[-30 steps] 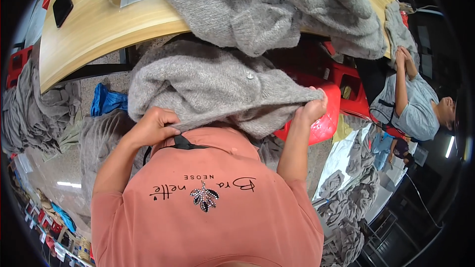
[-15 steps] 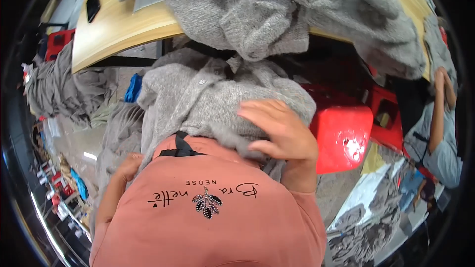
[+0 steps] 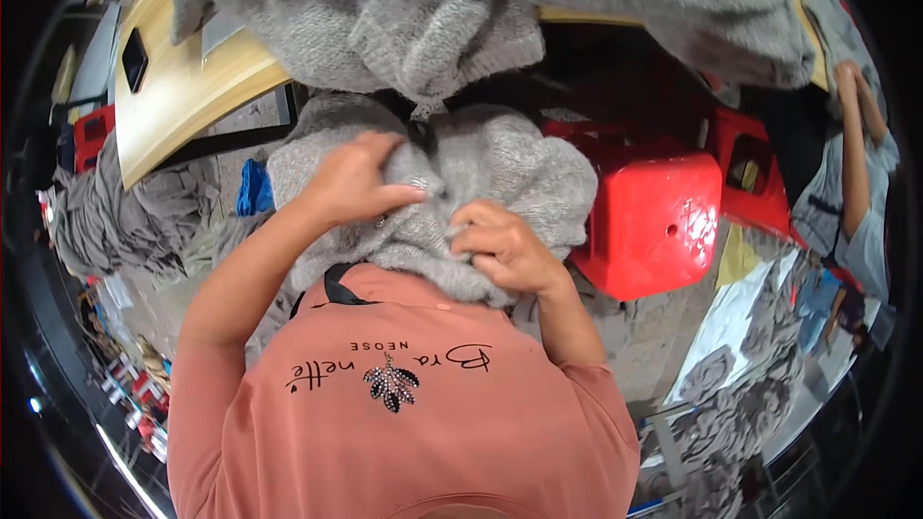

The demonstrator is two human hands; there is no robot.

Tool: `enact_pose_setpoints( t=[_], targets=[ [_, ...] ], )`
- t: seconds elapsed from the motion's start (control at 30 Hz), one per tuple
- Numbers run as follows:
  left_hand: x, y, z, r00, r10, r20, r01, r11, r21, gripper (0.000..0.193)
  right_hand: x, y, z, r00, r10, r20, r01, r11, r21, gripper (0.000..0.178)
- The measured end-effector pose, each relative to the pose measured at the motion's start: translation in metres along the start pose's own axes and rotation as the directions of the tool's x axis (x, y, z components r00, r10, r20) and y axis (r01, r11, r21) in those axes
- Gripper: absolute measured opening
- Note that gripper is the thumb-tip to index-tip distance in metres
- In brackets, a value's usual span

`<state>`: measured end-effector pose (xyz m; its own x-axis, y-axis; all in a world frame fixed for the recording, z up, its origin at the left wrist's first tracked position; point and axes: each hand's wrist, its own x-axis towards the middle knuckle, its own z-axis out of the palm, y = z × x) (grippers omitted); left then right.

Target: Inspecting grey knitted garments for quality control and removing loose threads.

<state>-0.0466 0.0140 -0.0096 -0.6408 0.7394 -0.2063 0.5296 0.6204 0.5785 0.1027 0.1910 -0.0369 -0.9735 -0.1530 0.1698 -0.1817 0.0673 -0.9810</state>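
Note:
A fuzzy grey knitted garment (image 3: 534, 173) lies bunched across my lap. My left hand (image 3: 356, 181) rests on its left part, thumb stretched out toward the middle and apart from the other fingers. Close to my right hip, my right hand (image 3: 508, 245) has its fingers curled and pinched on the knit near the garment's lower edge. More grey knitwear (image 3: 442, 10) is heaped on the table ahead, one part drooping over the near edge toward my lap.
The wooden table (image 3: 187, 86) carries a black phone (image 3: 135, 60) at its left. A red stool (image 3: 654, 221) stands at my right. Grey garments (image 3: 135, 207) and a blue cloth (image 3: 254, 187) lie to the left. A co-worker's arms (image 3: 851, 144) show at the far right.
My left hand has come up from beside my hip onto the garment. The right hand has dropped from above the garment and closed on its knit. The view has shifted slightly.

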Motion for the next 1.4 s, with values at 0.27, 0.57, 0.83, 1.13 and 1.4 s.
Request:
enact_pose_setpoints(
  t=[0.27, 0.57, 0.83, 1.13, 1.4],
  targets=[
    [-0.028, -0.025, -0.016, 0.957, -0.181, 0.226, 0.287, 0.698, -0.656, 0.013, -0.011, -0.007, 0.012, 0.989, 0.143, -0.030, -0.143, 0.989, -0.024, 0.020],
    [-0.096, -0.030, -0.029, 0.980, -0.194, 0.050, 0.076, 0.132, -0.988, 0.020, 0.096, -0.020, 0.044, 0.985, 0.115, 0.132, -0.041, 0.884, -0.465, 0.042],
    [-0.059, -0.041, -0.043, 0.979, -0.205, 0.006, 0.115, 0.524, -0.844, 0.052, 0.096, -0.021, 0.043, 0.842, 0.061, -0.537, -0.106, 0.993, -0.054, 0.022],
    [-0.049, -0.022, -0.029, 0.968, -0.252, -0.017, 0.004, 0.085, -0.996, 0.030, 0.114, -0.075, 0.076, 0.926, -0.252, -0.281, 0.118, 0.900, -0.419, 0.022],
    [-0.285, -0.131, -0.220, -0.233, -0.828, -0.510, -0.454, 0.557, -0.696, 0.030, 0.090, -0.010, 0.056, 0.987, 0.000, -0.162, -0.096, 0.808, -0.582, 0.015]
  ],
)
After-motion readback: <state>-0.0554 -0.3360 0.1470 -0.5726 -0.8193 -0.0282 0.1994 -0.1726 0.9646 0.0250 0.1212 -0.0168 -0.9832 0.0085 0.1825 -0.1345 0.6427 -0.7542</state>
